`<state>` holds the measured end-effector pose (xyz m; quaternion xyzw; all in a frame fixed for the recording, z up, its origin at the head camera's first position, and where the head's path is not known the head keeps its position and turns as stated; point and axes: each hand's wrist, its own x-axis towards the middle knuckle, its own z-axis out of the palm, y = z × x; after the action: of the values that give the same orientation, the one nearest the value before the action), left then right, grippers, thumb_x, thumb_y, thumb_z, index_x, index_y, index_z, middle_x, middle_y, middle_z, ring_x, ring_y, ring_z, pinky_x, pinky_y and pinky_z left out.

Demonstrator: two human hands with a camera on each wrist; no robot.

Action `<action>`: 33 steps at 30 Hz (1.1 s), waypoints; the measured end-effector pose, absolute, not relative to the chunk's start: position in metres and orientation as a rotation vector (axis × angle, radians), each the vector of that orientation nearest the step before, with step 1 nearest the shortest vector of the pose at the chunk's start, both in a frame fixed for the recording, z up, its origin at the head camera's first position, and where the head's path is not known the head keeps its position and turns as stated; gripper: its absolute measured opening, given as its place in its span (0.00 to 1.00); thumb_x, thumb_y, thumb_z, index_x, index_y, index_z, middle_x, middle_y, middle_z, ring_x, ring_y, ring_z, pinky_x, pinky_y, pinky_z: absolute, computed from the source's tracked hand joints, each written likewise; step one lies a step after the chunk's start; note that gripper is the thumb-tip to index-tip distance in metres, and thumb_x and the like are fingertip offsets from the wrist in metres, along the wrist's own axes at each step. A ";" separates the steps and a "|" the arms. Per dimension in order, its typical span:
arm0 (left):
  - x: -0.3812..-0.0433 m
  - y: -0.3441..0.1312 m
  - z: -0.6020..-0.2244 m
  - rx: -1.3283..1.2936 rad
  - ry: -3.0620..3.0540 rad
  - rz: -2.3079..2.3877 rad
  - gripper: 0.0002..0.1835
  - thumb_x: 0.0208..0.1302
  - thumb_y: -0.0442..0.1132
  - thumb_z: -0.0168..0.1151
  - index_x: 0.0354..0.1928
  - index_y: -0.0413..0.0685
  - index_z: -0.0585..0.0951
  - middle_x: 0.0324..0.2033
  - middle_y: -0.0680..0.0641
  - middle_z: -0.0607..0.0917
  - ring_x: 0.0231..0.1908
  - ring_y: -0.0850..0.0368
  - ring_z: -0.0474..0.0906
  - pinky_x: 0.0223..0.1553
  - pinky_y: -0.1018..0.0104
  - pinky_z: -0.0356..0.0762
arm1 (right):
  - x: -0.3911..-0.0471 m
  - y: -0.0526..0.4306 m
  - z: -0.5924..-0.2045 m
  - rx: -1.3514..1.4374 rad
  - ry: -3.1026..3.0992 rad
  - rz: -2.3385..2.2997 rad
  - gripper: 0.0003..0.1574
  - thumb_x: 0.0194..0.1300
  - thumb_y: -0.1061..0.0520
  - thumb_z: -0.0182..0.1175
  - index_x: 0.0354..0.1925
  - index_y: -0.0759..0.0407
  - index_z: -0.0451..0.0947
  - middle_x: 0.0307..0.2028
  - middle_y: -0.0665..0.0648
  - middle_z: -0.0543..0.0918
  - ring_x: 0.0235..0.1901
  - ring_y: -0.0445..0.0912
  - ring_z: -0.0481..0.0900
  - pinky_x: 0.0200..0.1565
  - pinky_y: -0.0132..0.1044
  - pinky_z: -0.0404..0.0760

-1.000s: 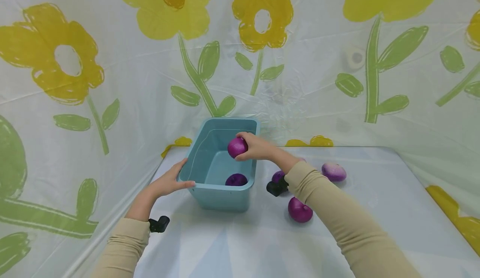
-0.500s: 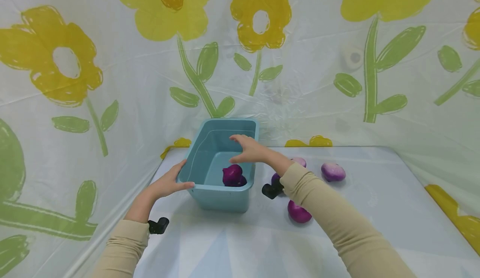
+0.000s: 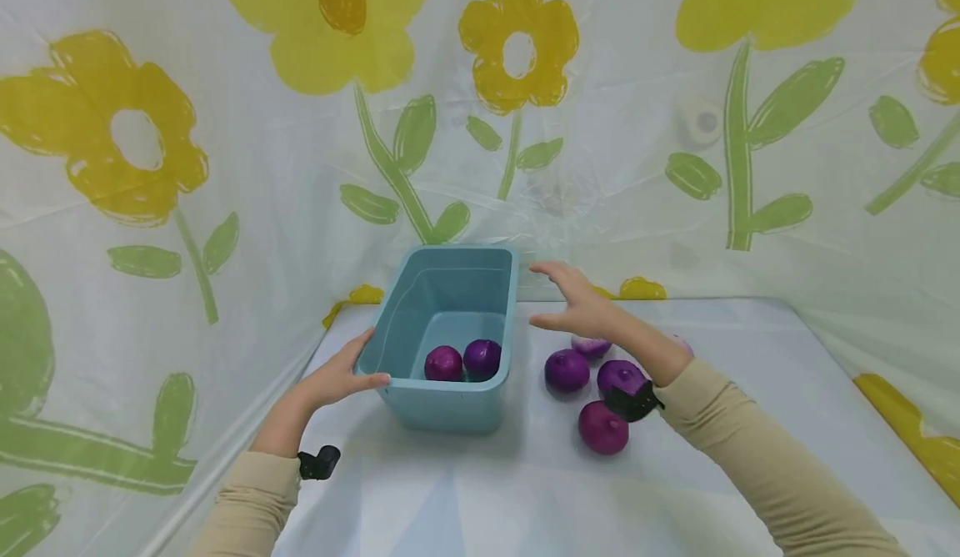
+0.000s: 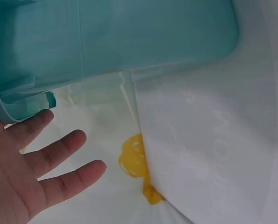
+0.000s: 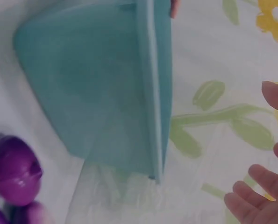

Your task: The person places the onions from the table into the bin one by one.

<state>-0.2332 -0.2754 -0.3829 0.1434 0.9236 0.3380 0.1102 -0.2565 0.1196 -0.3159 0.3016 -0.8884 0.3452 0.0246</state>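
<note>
A blue-green plastic bin (image 3: 450, 411) stands on the table with two purple onions inside, one reddish onion (image 3: 442, 363) and one darker onion (image 3: 483, 358). My left hand (image 3: 333, 380) rests at the bin's near left corner, thumb on the front rim. In the left wrist view its fingers (image 4: 66, 182) are straight and spread, the uppermost touching the rim. My right hand (image 3: 577, 303) hovers to the right of the bin, fingers spread and holding nothing. Beneath it and its forearm lie a purple onion (image 3: 567, 371), another purple onion (image 3: 619, 376), a magenta onion (image 3: 603, 429) and a paler onion (image 3: 590, 347).
Another pale onion (image 3: 681, 343) lies mostly hidden behind the right forearm. A flower-printed sheet (image 3: 615, 173) hangs behind and to the left of the white table (image 3: 750, 390). Each wrist wears a small black camera.
The right hand let go of an onion over the bin, and it dropped beside the one inside. That hand then moved right, out past the bin's rim. The left hand stayed put.
</note>
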 end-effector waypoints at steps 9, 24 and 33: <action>-0.229 -0.274 -0.386 0.450 2.698 1.046 0.51 0.55 0.53 0.63 0.71 0.42 0.43 0.68 0.35 0.52 0.64 0.35 0.53 0.57 0.37 0.60 | -0.221 0.176 -0.373 0.795 -2.628 1.071 0.45 0.51 0.54 0.67 0.62 0.68 0.59 0.61 0.67 0.64 0.62 0.61 0.57 0.60 0.61 0.56; -0.228 -0.277 -0.388 0.444 2.688 1.078 0.52 0.55 0.52 0.63 0.71 0.41 0.42 0.68 0.35 0.50 0.65 0.34 0.50 0.58 0.36 0.58 | -0.196 0.210 -0.495 0.546 -2.670 1.067 0.41 0.48 0.51 0.68 0.56 0.70 0.66 0.57 0.72 0.66 0.57 0.68 0.59 0.54 0.67 0.59; -0.230 -0.274 -0.384 0.448 2.678 1.103 0.51 0.55 0.50 0.63 0.71 0.42 0.43 0.68 0.35 0.50 0.65 0.34 0.50 0.57 0.35 0.58 | -0.192 0.208 -0.507 0.567 -2.562 1.037 0.33 0.43 0.55 0.71 0.48 0.66 0.74 0.51 0.70 0.70 0.51 0.66 0.64 0.47 0.65 0.64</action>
<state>-0.2301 -0.2738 -0.3835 0.1519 0.9087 0.3742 0.1052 -0.1920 0.2078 -0.5072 0.1985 -0.8964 0.3627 0.1596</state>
